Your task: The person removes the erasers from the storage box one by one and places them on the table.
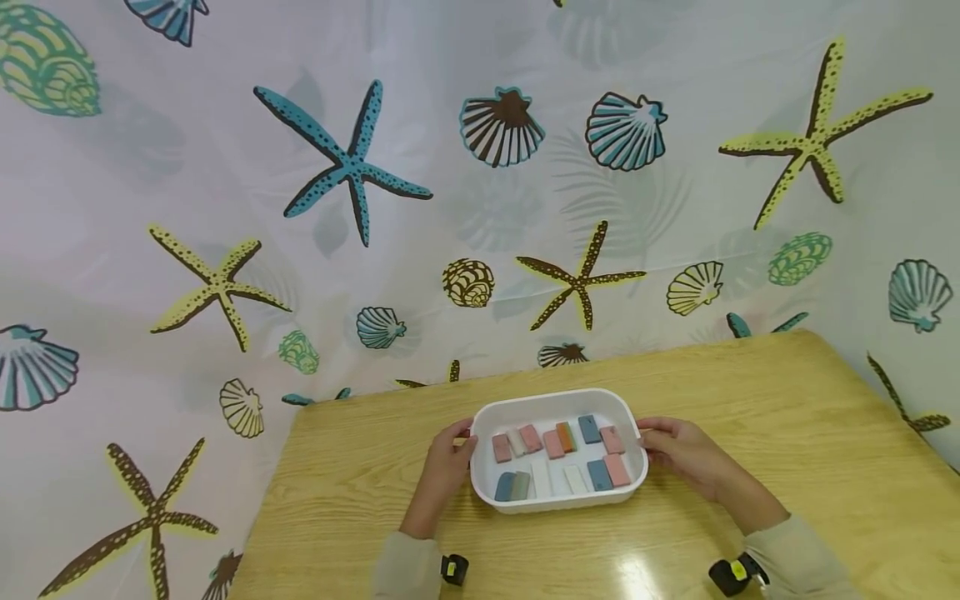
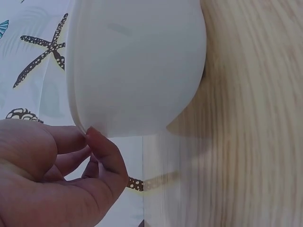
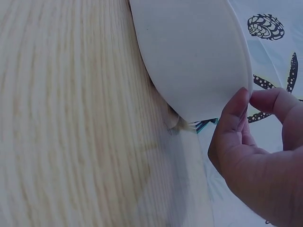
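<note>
A white plastic tray with rounded corners sits low over the wooden table, holding several small erasers. Among them are pink erasers, blue-grey ones, white ones and one with an orange and green side. My left hand pinches the rim at the tray's left end, thumb and fingertip meeting on its edge in the left wrist view. At the opposite end my right hand pinches the rim the same way, as the right wrist view shows. The tray's outer wall fills much of the left wrist view.
The wooden table reaches out on both sides of the tray. Behind it hangs a white cloth printed with starfish and shells. Each wrist carries a small black camera, one at the left sleeve and one at the right.
</note>
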The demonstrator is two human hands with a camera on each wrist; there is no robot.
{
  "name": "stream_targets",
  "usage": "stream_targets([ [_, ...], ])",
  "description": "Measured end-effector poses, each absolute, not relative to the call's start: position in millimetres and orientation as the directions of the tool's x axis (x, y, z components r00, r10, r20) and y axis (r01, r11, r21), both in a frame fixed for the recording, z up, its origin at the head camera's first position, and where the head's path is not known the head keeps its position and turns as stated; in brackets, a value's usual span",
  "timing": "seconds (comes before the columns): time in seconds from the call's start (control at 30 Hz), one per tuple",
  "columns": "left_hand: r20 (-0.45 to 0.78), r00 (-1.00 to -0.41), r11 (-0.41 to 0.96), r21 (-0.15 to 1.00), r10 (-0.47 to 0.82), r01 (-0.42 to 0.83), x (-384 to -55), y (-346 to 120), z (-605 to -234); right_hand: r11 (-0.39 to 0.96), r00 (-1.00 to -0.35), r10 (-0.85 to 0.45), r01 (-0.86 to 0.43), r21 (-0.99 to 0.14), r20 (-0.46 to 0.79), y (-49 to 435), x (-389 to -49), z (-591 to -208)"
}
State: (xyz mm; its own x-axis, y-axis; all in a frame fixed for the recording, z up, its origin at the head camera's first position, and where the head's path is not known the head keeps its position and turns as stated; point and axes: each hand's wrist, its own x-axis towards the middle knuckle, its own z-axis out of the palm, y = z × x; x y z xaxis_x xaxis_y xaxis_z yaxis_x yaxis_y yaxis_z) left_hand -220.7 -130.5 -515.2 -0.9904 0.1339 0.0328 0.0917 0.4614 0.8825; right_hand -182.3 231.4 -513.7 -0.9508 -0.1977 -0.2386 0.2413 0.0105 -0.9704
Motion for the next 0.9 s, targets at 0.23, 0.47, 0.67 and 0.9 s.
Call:
stream_targets([
  [0.23, 0.002, -0.992, 0.453, 0.890, 0.123, 0.058, -218.5, -122.8, -516.9, 0.031, -0.955, -0.164, 0.248, -0.968, -0.249, 236.6, -180.0, -514.4],
  [0.47, -0.033, -0.996, 0.441, 0.898, 0.080, 0.005, -218.8, -121.3, -512.5, 0.172, -0.977, -0.078, 0.183, -0.968, -0.199, 229.7, -181.4, -504.5],
  [0.67, -0.058, -0.996, 0.438, 0.899, 0.071, -0.021, -217.7, -119.5, -509.5, 0.511, -0.996, 0.067, -0.010, -0.860, 0.051, 209.4, -176.7, -487.5],
  [0.9, -0.066, -0.995, 0.434, 0.900, 0.070, -0.029, -217.4, -119.5, -513.4, 0.687, -0.993, -0.004, -0.088, -0.722, 0.116, 169.0, -190.1, -476.6],
])
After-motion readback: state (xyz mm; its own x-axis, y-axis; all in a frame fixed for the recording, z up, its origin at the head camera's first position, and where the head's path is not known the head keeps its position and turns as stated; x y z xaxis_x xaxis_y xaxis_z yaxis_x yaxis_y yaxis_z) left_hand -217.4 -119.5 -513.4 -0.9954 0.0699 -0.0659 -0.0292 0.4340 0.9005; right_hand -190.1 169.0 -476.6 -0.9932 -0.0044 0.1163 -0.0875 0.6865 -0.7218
